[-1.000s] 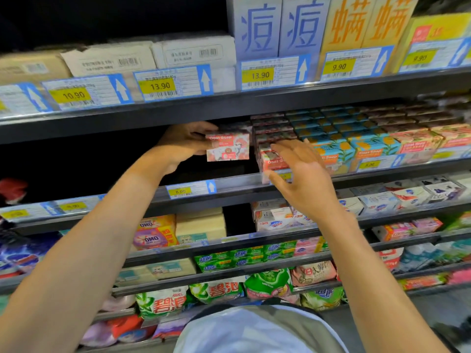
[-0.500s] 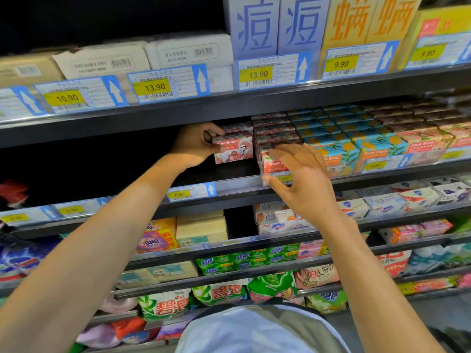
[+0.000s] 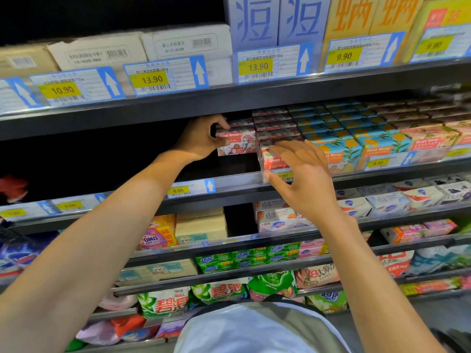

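Note:
My left hand grips a red and white Goat Soap box by its left end, holding it inside the second shelf, just left of a row of the same red boxes. My right hand rests with spread fingers on the front red Goat Soap box of that row, thumb at the shelf's clear front rail. Behind that box the red row runs back into the shelf.
Blue Goat Soap boxes and pink ones fill the shelf to the right. The shelf part left of my left hand is dark. Price tags line the shelf edge above. Lower shelves hold soap bars and detergent bags.
My left hand has carried the red box deeper into the shelf and rightward, closer to the red row. My right hand has stayed on the front box.

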Demonstrator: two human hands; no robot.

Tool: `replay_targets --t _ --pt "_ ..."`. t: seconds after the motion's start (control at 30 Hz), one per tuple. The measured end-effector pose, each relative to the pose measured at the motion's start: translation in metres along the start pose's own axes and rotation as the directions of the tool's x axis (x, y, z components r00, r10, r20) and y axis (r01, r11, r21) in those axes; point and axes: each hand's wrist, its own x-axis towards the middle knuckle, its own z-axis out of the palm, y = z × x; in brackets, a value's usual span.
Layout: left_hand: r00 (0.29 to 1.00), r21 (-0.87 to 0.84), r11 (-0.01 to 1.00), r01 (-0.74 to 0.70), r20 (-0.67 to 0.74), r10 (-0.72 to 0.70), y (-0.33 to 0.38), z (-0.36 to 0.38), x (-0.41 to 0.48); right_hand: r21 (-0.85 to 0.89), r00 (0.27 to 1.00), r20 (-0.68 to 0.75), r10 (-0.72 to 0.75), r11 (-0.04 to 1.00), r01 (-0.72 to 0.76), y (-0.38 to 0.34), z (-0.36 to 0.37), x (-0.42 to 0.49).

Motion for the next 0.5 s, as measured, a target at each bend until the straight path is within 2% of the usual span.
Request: replay_targets --t 0.2,0.37,0.5 --pt "0.999 -0.004 1.000 0.025 0.030 -0.025 0.001 0.001 -0.002 -0.028 1.000 0.001 -0.015 1.000 0.015 0.000 0.000 -0.001" --pt "0.995 0.126 0.992 0.014 0.100 -0.027 0.002 -0.002 -0.002 -0.070 1.000 0.010 -0.023 0.997 0.023 -0.005 -0.001 -0.002" --pt "0.982 0.179 0.984 0.015 0.181 -0.048 0.014 -0.010 -0.016 -0.089 0.999 0.028 0.024 0.996 -0.022 -0.012 -0.005 -0.006"
